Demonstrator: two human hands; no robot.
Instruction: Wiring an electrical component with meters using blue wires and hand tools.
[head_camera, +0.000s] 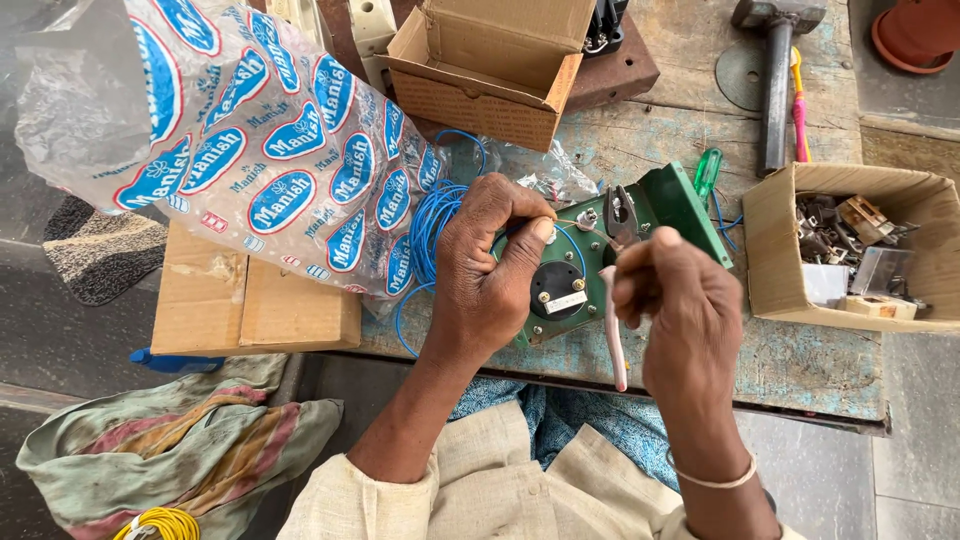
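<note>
A green metal panel (680, 205) with a round black gauge (556, 287) on its back lies on the worn wooden bench (800, 365). My left hand (485, 270) pinches a small terminal at the panel's top left edge, next to a coil of blue wire (432, 215). My right hand (675, 310) grips pink-handled pliers (612, 330), whose jaws (620, 212) bite on a thin wire at a stud of the panel.
A printed plastic bag (250, 140) rests on a flat carton (250, 305) at left. An open cardboard box (490, 65) stands behind. At right is a box of metal parts (850, 245). A hammer (778, 70), a green-handled tool (707, 172) and a cloth (170, 450) lie around.
</note>
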